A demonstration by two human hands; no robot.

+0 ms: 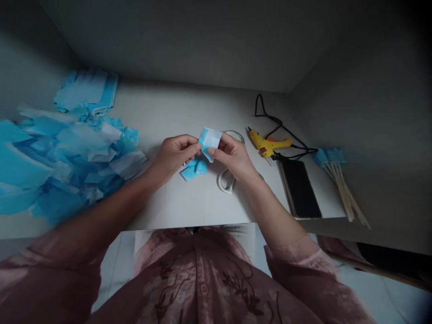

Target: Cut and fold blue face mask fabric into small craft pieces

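My left hand [175, 155] and my right hand [232, 155] meet above the middle of the white table [189, 202]. Both pinch a small folded piece of blue tissue paper [209, 140] between thumb and fingers. Just below the hands, another small folded blue paper piece [195, 168] lies on the table. White-handled scissors [227, 180] rest under my right wrist, partly hidden by it.
A big heap of blue and white paper scraps [67, 157] covers the table's left side, with a flat stack of blue paper [87, 92] behind it. On the right lie a yellow glue gun [268, 144] with black cord, a black phone [300, 188] and wooden sticks with blue tips [340, 184].
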